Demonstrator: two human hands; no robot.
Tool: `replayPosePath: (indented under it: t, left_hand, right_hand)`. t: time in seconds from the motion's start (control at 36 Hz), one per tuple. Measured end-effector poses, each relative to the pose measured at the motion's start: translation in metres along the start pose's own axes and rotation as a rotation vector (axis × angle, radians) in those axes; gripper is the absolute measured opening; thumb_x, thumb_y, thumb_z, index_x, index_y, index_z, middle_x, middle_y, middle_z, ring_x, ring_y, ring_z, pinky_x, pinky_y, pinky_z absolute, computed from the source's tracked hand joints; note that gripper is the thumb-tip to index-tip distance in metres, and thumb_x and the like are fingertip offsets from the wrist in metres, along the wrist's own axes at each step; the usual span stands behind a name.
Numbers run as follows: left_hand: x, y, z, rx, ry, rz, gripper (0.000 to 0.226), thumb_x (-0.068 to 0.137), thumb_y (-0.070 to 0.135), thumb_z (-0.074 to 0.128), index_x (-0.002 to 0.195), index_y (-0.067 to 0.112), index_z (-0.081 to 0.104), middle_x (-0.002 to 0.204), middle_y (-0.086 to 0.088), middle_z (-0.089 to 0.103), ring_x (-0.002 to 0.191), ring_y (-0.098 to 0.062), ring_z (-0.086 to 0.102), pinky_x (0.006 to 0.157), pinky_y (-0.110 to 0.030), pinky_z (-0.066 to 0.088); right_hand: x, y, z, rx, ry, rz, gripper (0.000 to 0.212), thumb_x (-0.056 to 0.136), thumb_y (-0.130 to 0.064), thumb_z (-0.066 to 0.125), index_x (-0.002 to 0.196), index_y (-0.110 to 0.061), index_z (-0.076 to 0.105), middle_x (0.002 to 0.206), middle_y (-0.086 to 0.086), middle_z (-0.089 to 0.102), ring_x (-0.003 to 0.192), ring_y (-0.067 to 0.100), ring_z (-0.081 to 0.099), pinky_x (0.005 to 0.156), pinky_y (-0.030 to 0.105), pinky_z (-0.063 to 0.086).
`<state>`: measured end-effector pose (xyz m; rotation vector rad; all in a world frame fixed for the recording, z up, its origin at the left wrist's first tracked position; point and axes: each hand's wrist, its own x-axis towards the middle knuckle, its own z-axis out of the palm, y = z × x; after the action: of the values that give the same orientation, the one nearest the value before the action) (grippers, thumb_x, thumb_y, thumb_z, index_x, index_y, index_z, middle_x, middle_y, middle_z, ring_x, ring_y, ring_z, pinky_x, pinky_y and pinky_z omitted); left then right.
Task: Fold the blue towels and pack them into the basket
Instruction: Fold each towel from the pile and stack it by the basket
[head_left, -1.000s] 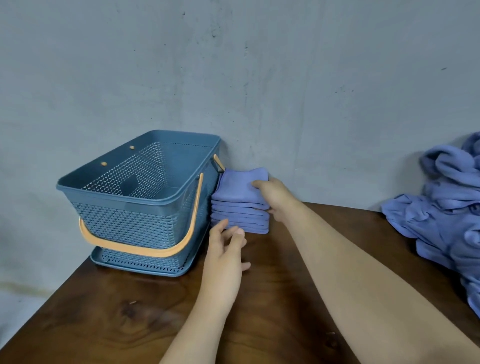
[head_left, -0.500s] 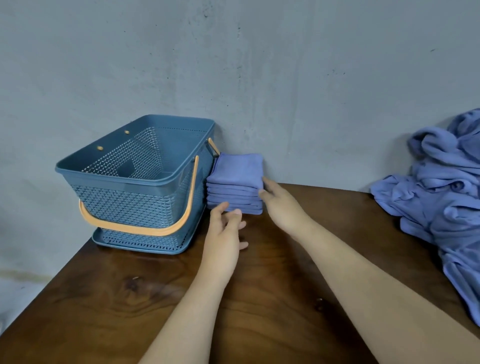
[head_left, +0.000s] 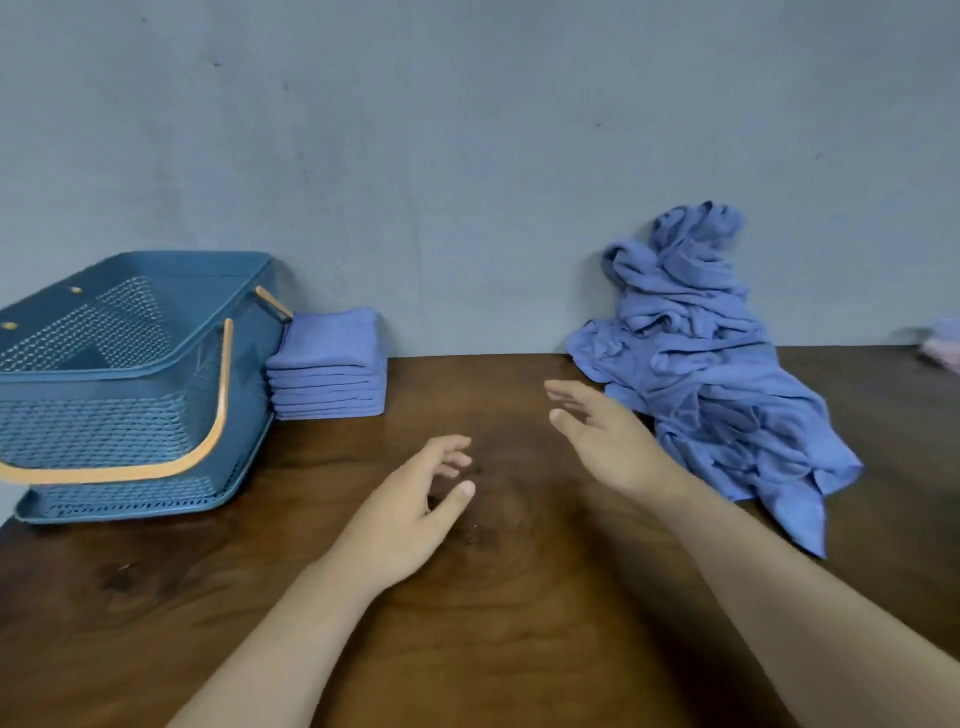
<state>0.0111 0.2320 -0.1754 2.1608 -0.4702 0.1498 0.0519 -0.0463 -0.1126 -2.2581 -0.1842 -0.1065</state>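
wooden table (head_left: 467, 649), folded towels (head_left: 327, 364) beside basket (head_left: 130, 374), both hands empty

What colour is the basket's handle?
Orange, against the blue perforated basket; the handle shows best in the head view, hanging down the near side.

The left grip (head_left: 415, 512) shows its back, fingers (head_left: 457, 448) loosely curled and thumb (head_left: 463, 491) held out just right of them with a gap between; it holds nothing. The right grip (head_left: 610, 441) sits ahead of the left grip and to its right, apart from it. Its fingers (head_left: 569, 391) stretch nearly straight, pointing forward and leftward, the thumb (head_left: 562, 417) spread just nearer than them, and it too holds nothing. The bare left forearm (head_left: 270, 649) runs back from its grip toward the lower left, the bare right forearm (head_left: 779, 597) back from its grip toward the lower right
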Motion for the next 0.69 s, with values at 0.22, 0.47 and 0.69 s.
replayPosePath:
  t: [0.22,0.47,0.69]
  left_hand:
    - [0.006,0.013,0.027,0.125,-0.044,0.001,0.039,0.102,0.051,0.059,0.141,0.054,0.051,0.135,0.035,0.057,0.130,0.010,0.053,0.099,-0.024,0.053]
    - [0.045,0.033,0.063,0.196,0.155,-0.035,0.042,0.096,0.014,0.073,0.121,0.047,0.065,0.118,0.035,0.050,0.110,0.003,0.053,0.090,-0.018,0.050]
    - [0.057,0.019,0.071,0.076,0.257,-0.025,0.042,0.092,0.005,0.081,0.102,0.046,0.074,0.095,0.027,0.072,0.093,0.001,0.072,0.090,-0.021,0.057]
  right_hand:
    - [-0.008,0.034,-0.090,-0.098,0.115,0.029,0.045,0.108,-0.042,0.056,0.152,-0.038,0.050,0.152,-0.016,0.052,0.133,0.005,0.051,0.101,0.025,0.039]
    - [0.050,0.046,-0.153,-0.268,0.228,-0.024,0.052,0.107,-0.027,0.059,0.157,-0.023,0.045,0.153,0.007,0.052,0.128,0.032,0.058,0.096,0.042,0.049]
    - [0.147,0.029,-0.208,-0.375,0.348,-0.006,0.066,0.102,-0.031,0.063,0.161,-0.025,0.034,0.157,0.018,0.040,0.122,0.042,0.057,0.099,0.052,0.052]
